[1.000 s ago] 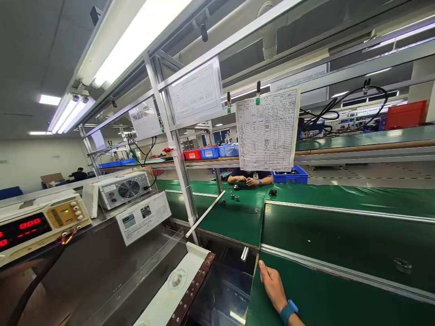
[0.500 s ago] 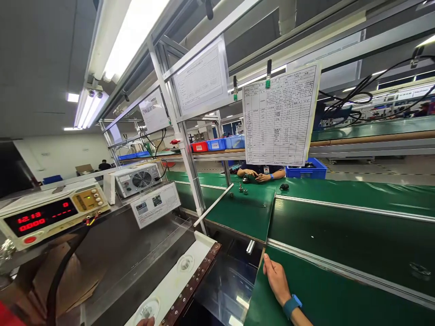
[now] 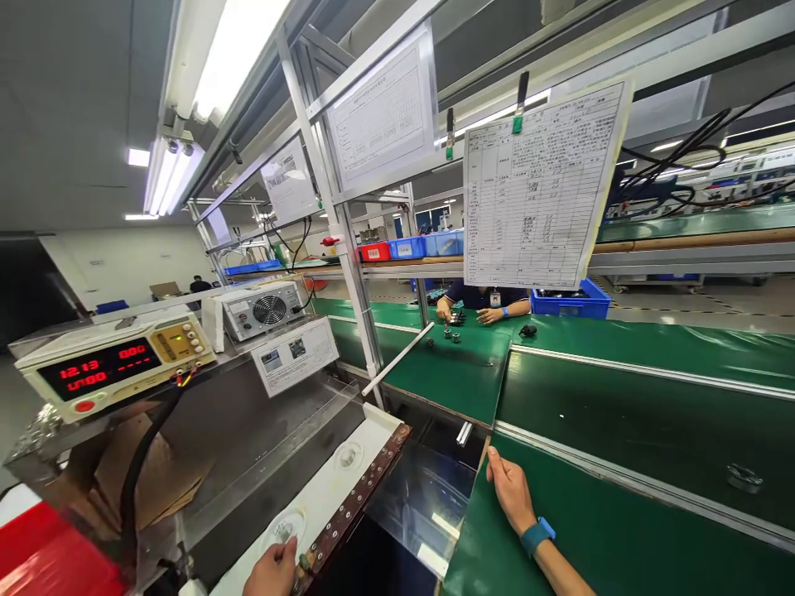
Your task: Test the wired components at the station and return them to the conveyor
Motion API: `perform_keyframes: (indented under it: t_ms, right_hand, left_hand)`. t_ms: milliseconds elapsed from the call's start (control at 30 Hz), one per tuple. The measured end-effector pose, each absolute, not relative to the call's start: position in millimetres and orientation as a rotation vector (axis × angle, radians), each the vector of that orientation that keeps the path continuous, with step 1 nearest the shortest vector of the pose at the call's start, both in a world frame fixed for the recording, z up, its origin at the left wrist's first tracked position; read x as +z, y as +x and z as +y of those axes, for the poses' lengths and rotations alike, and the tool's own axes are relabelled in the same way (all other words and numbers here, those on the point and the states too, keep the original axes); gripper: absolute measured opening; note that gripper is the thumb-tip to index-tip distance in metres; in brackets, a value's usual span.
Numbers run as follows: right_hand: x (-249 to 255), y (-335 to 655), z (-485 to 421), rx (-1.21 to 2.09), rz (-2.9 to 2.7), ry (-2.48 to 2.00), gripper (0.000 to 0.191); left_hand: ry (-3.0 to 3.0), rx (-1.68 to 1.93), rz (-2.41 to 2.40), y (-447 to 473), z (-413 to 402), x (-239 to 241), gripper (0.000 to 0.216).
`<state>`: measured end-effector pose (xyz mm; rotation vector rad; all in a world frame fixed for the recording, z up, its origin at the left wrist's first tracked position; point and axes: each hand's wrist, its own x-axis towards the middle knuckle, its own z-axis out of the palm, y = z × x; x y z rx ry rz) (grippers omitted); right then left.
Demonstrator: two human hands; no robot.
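Observation:
My left hand is at the bottom of the view, beside the nearer round white socket on a white fixture strip. Its thumb and fingers are pressed together; whatever they hold, if anything, is hidden. A small greenish piece sits just right of the fingertips, by the brown drilled edge strip. My right hand, with a blue band at the wrist, rests near the left edge of the green bench mat. Its fingers are curled in, and no object shows in them.
A power supply with red digits stands at left, a grey fan unit behind it. A co-worker's hands are across the bench near small metal parts. A metal part lies on the dark belt. Printed sheets hang overhead.
My left hand has come further into view beside the nearer socket. The power supply's digits have changed. The co-worker's hands have moved apart. The camera has shifted slightly; my right hand stays at the mat edge.

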<state>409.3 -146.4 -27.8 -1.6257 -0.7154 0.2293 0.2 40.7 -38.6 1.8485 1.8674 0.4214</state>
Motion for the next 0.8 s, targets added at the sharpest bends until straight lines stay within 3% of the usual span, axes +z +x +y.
perform_keyframes:
  t_ms: [800]
  right_hand:
    - [-27, 412, -148, 0.305, -0.693, -1.767, 0.064]
  left_hand:
    - [1.827, 0.334, 2.025, 18, 30, -18, 0.043]
